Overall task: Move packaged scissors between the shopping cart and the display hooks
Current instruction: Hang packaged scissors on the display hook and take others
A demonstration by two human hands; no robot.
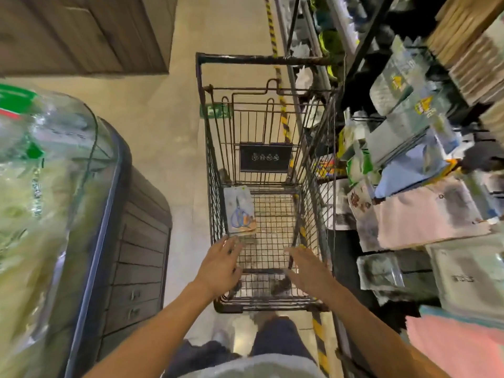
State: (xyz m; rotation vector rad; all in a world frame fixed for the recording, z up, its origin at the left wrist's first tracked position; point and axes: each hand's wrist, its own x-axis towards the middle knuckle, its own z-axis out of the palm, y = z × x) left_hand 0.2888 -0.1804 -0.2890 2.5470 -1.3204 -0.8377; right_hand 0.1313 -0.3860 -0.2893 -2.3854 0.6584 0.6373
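Note:
A dark wire shopping cart (pixel 215 170) stands in the aisle right in front of me. Inside it, against the left wall, leans a small stack of packaged scissors (pixel 240 211); the top card shows blue-handled scissors. My left hand (pixel 222 264) reaches into the cart with straight fingers, its fingertips just below the stack's lower edge. My right hand (pixel 306 267) hovers over the cart's near right side, fingers straight, holding nothing. Display racks with hanging packages (pixel 403 126) fill the right side.
A glass-topped chest freezer (pixel 90 203) with bagged greens runs along the left. Folded pink and blue cloths (pixel 425 214) hang off the right shelving. A yellow-black striped line (pixel 283 115) marks the floor beside the shelf. A wooden panel (pixel 81 31) stands far left.

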